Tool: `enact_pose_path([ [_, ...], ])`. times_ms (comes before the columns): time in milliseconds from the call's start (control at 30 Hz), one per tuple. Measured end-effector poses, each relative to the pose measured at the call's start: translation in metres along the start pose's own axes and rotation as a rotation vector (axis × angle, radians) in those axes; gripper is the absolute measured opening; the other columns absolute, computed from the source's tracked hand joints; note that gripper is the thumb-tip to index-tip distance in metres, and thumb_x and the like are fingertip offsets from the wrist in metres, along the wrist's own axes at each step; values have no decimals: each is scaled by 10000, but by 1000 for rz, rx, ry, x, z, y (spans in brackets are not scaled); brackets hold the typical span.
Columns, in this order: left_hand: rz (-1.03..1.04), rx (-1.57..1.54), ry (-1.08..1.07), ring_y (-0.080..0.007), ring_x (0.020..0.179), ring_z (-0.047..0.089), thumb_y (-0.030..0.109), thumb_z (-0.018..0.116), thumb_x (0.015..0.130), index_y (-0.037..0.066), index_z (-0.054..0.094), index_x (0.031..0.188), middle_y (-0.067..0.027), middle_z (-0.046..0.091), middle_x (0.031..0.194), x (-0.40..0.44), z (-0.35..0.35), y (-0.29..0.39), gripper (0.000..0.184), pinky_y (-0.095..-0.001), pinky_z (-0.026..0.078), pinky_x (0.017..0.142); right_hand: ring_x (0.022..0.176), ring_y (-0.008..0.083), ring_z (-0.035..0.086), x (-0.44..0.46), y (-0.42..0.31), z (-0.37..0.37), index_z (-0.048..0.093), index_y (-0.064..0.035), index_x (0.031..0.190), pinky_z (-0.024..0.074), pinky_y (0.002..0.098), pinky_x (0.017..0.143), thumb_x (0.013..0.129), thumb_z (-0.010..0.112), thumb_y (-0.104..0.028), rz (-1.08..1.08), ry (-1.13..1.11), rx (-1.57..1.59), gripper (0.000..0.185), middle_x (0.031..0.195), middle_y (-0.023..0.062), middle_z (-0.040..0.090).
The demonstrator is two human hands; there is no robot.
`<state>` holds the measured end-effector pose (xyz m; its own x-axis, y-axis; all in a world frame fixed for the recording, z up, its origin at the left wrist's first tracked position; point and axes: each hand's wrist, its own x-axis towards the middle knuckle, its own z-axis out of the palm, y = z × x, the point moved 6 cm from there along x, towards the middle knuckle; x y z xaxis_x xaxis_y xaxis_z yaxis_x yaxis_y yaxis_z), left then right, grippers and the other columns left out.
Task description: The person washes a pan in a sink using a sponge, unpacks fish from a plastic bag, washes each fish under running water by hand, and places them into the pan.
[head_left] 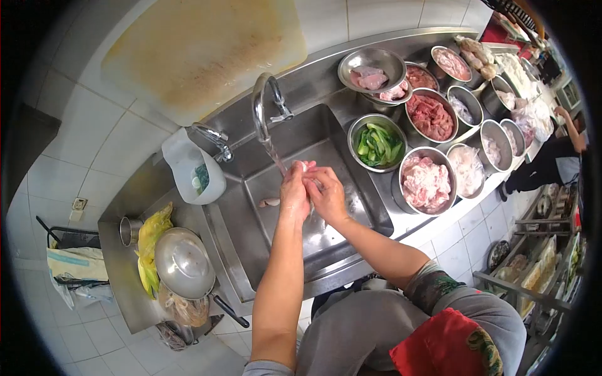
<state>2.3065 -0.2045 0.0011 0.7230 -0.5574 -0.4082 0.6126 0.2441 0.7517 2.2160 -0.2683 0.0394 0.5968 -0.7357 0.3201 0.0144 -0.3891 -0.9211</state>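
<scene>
Over the steel sink (248, 233), the left hand (295, 194) and right hand (327, 197) are meeting under running water (274, 155), their fingers curling together; whether they are gripping anything is hidden. A small pale piece (269, 202) is lying on the basin floor, beside the left wrist. Bowls (397, 192) of raw meat and greens (378, 145) are crowding the metal desk (380, 188). White tiles (106, 147) are lining the wall, and another person (533, 172) is standing beyond.
</scene>
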Motion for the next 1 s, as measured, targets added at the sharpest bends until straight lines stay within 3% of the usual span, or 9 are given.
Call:
enact_pose_path([
  [100, -8, -18, 5, -222, 1042, 602, 255, 519, 1017, 2, 507, 1141, -164, 628, 1117, -6, 5, 4, 282, -365, 506, 902, 793, 203, 633, 6, 14, 1, 683, -21, 920, 492, 297, 740, 879, 653, -75, 124, -47, 44, 74, 940, 84, 664],
  [233, 21, -27, 84, -233, 1036, 612, 268, 508, 1020, -5, 514, 1141, -139, 616, 1095, -11, 8, 16, 298, -386, 499, 939, 732, 79, 561, 9, 36, 10, 644, -22, 891, 479, 253, 694, 953, 613, -111, 527, -78, 637, 114, 777, -6, 616],
  [467, 74, 40, 147, -219, 974, 619, 288, 520, 1015, -8, 542, 1121, -116, 622, 1030, -21, 24, 35, 315, -377, 502, 915, 643, 93, 545, 11, 61, -11, 609, -11, 910, 466, 264, 599, 962, 618, -231, 613, -28, 643, 226, 736, 21, 617],
  [567, 14, 76, 101, -205, 942, 615, 305, 522, 1014, -5, 556, 1115, -117, 644, 1002, -14, 23, 34, 328, -355, 502, 890, 635, 144, 566, 20, 41, -8, 605, -10, 930, 473, 309, 600, 961, 608, -283, 321, -187, 431, 274, 729, 54, 623],
  [700, 73, 147, 50, -190, 895, 621, 321, 551, 1001, 15, 569, 1093, -130, 659, 1001, -9, 22, 41, 319, -325, 507, 828, 680, 233, 601, 27, 1, -9, 605, -11, 947, 483, 377, 657, 966, 565, -342, 178, -533, 140, 334, 769, 148, 631],
  [800, 75, 142, 104, -201, 901, 627, 330, 575, 987, 12, 574, 1095, -130, 665, 1002, -3, 17, 41, 336, -330, 514, 813, 684, 229, 603, 29, -4, -5, 600, -8, 906, 488, 385, 671, 971, 561, -329, -31, -430, 127, 330, 774, 164, 637],
  [867, 49, 73, 169, -177, 828, 615, 358, 626, 956, 50, 603, 1088, -106, 668, 974, -11, 18, 39, 337, -339, 523, 741, 646, 185, 578, 23, 8, 3, 605, -12, 884, 473, 355, 624, 991, 538, -309, -44, -258, 268, 322, 723, 114, 620],
  [933, 95, 129, 154, -154, 810, 603, 416, 679, 909, 52, 618, 1070, -79, 660, 962, 2, -1, 21, 402, -321, 499, 693, 614, 123, 535, 26, 10, 13, 625, -13, 893, 440, 312, 571, 1008, 515, -285, 233, -362, 269, 316, 672, 39, 585],
  [1000, 133, 320, 185, -132, 769, 594, 452, 685, 893, 50, 653, 941, -75, 655, 876, -5, 2, 23, 406, -273, 484, 672, 576, 85, 484, 22, 14, 31, 636, -10, 875, 401, 286, 530, 1016, 506, -279, 455, -362, 529, 330, 639, -18, 543],
])
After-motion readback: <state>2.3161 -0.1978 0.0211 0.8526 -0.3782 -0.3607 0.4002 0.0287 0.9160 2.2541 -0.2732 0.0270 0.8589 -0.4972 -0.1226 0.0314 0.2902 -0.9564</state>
